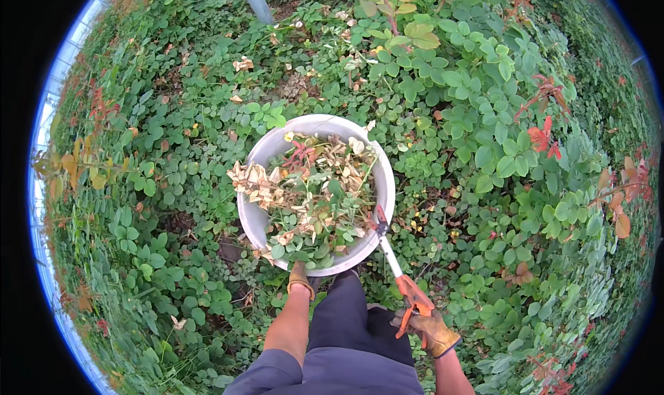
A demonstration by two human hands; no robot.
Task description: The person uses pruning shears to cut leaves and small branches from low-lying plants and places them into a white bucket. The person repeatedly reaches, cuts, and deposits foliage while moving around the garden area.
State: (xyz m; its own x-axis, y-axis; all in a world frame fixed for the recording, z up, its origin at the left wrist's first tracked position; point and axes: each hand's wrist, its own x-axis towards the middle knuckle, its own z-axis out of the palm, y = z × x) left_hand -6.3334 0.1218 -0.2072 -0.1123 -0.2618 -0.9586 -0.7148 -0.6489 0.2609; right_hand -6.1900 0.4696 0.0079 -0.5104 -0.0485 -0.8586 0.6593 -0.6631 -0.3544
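Note:
My right hand, in a tan and dark work glove, is closed round the orange handle of long-reach pruning shears. Their pale shaft runs up and left, and the red-and-dark cutting head lies at the right rim of a round whitish bucket. Inside the bucket is a heap of cut stems with green leaves and dry tan leaves; some dry ones stick out over its left rim. At the near rim is my gloved left hand, its fingers hidden among leaves, so their grip does not show.
Dense low green foliage surrounds the bucket. Taller leafy shoots rise on the right, with reddish new leaves. A grey pole stands at the far side. My dark-trousered legs are close behind the bucket.

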